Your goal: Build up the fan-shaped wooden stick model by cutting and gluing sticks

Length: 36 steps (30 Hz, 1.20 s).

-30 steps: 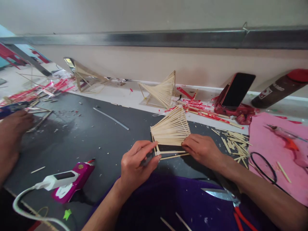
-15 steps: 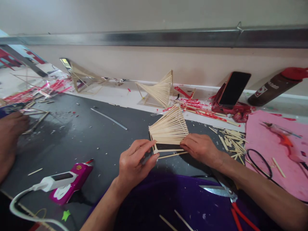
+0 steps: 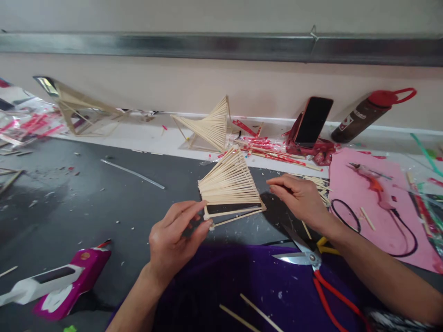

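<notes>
At your left, the glossy magenta block with a white unit on it lies on the dark grey tabletop, well apart from your hands. Your bare left hand grasps the near-left corner of the pale wooden fan-shaped stick frame, index finger and thumb at two whitish joint blobs.

The frame sits on the tabletop between your hands, its slats spreading toward the wall. It should be very light and fairly stiff along each stick, but fragile: thin slats could snap, and joints could pop if twisted. The dry wood looks unlikely to slip. Take hold at the corners, where sticks meet, with a gentle pinch; avoid squeezing the slats' middles or the long, thin near bars.

Your bare right hand is off the frame, just beside its right edge, fingertips close together; you cannot tell here whether they pinch anything small. Beyond it lie loose short wooden sticks, and nearer you, open metal scissors with red handles.
</notes>
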Each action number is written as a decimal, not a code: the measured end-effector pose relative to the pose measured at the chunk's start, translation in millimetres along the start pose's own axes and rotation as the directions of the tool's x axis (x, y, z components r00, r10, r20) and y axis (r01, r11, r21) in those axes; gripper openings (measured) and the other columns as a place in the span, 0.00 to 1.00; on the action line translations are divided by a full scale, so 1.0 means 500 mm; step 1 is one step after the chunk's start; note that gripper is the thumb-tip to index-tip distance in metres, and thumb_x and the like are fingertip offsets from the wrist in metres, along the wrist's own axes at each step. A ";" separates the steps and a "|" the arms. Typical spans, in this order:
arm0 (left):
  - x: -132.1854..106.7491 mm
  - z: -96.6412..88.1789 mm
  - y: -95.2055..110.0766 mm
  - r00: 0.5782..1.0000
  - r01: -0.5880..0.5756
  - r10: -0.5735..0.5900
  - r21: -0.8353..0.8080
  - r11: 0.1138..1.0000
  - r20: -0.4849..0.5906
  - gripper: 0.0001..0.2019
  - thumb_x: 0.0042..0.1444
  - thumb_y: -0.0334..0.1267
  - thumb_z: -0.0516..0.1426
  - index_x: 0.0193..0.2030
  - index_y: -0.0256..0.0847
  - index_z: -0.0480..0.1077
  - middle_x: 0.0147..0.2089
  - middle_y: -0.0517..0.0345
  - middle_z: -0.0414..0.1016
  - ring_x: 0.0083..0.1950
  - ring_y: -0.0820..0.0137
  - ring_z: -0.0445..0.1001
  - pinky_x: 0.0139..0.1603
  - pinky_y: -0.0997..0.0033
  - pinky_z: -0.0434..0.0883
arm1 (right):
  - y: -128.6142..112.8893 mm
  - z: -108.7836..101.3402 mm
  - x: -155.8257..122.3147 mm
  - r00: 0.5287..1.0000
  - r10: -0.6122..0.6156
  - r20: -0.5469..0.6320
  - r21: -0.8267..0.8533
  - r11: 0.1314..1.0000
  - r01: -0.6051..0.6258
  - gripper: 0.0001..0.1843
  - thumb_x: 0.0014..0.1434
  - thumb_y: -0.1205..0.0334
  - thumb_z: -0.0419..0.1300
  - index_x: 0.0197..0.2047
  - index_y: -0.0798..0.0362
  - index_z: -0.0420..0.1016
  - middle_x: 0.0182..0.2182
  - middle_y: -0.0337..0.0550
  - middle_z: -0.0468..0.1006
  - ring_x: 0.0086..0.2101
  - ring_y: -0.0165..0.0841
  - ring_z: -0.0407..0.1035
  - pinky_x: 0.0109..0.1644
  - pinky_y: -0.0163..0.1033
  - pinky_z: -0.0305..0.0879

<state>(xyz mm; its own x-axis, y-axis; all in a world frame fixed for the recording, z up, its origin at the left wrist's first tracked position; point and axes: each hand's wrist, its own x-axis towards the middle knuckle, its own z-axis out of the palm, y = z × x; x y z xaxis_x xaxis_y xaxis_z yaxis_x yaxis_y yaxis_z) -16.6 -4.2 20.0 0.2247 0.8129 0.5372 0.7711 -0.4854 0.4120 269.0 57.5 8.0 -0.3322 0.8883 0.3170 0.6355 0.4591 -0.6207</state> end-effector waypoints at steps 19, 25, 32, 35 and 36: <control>-0.002 0.006 -0.005 1.000 -0.005 0.006 0.035 0.999 -0.030 0.16 0.52 0.34 0.60 0.49 0.43 0.70 0.42 0.56 0.73 0.29 0.77 0.71 0.31 0.77 0.71 | 0.045 0.062 -0.012 0.911 0.210 0.354 0.169 0.944 -0.283 0.10 0.56 0.65 0.56 0.35 0.52 0.79 0.29 0.37 0.74 0.21 0.24 0.66 0.26 0.30 0.60; -0.001 0.005 -0.003 0.999 -0.025 0.028 0.082 0.996 -0.037 0.17 0.51 0.32 0.60 0.50 0.42 0.70 0.42 0.56 0.73 0.29 0.77 0.71 0.32 0.77 0.71 | 0.050 0.066 -0.008 0.911 0.210 0.354 0.198 0.936 -0.292 0.11 0.54 0.67 0.55 0.32 0.52 0.80 0.27 0.36 0.72 0.21 0.24 0.65 0.27 0.30 0.60; -0.005 0.006 -0.011 0.998 -0.051 0.055 0.090 0.995 -0.044 0.18 0.51 0.32 0.61 0.50 0.44 0.70 0.43 0.57 0.73 0.31 0.76 0.73 0.34 0.77 0.72 | 0.048 0.069 -0.006 0.919 0.201 0.338 0.212 0.935 -0.283 0.10 0.55 0.66 0.56 0.31 0.53 0.79 0.26 0.36 0.71 0.21 0.24 0.65 0.27 0.30 0.60; -0.005 0.005 -0.012 0.997 -0.055 0.061 0.120 0.991 -0.041 0.18 0.51 0.33 0.61 0.50 0.44 0.70 0.43 0.57 0.73 0.31 0.76 0.73 0.36 0.76 0.73 | 0.048 0.069 -0.007 0.922 0.192 0.336 0.219 0.936 -0.275 0.10 0.56 0.67 0.56 0.30 0.54 0.79 0.26 0.36 0.71 0.20 0.24 0.66 0.27 0.30 0.60; -0.005 0.004 -0.012 0.997 -0.056 0.062 0.125 0.991 -0.039 0.18 0.51 0.32 0.61 0.50 0.44 0.70 0.43 0.57 0.73 0.31 0.76 0.73 0.36 0.76 0.73 | 0.049 0.069 -0.007 0.923 0.189 0.335 0.220 0.937 -0.272 0.10 0.56 0.67 0.56 0.29 0.54 0.79 0.26 0.36 0.71 0.20 0.24 0.66 0.27 0.30 0.60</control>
<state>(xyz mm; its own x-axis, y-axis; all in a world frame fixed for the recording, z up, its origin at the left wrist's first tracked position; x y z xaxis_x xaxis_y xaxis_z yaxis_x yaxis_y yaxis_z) -20.5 -2.6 14.7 0.2488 0.7684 0.5896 0.8255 -0.4866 0.2859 261.8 65.4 -32.8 -0.4199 0.9052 -0.0655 0.5324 0.1872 -0.8255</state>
